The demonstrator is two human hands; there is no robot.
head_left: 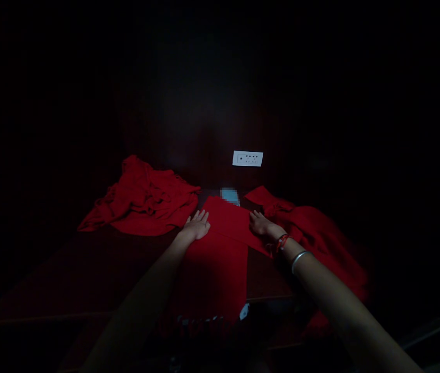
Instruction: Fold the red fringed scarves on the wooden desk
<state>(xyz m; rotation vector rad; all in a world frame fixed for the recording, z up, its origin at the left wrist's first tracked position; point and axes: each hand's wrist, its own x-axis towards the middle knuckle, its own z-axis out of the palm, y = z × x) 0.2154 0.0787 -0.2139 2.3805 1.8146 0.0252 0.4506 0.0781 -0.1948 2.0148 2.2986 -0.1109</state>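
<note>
A red fringed cloth [220, 264] lies flat in the middle of the table, one part folded across another, its fringed end hanging over the front edge. My left hand [197, 226] rests palm down on its left side, fingers spread. On the right, my right hand [260, 224] lies on the folded part with fingers stretched out; a red string bracelet and a silver bangle circle that wrist and forearm. Neither hand grips anything. Close beside my right hand, more red cloth [313, 228] is bunched and trails down toward the table's front edge.
A crumpled heap of red cloth [150, 197] sits at the back left. Behind the flat cloth is a small pale blue item [229, 196], blurred out. The dark wall carries a white socket panel [247, 158]. The dark table [68, 280] ends at a front edge; the surroundings are very dim.
</note>
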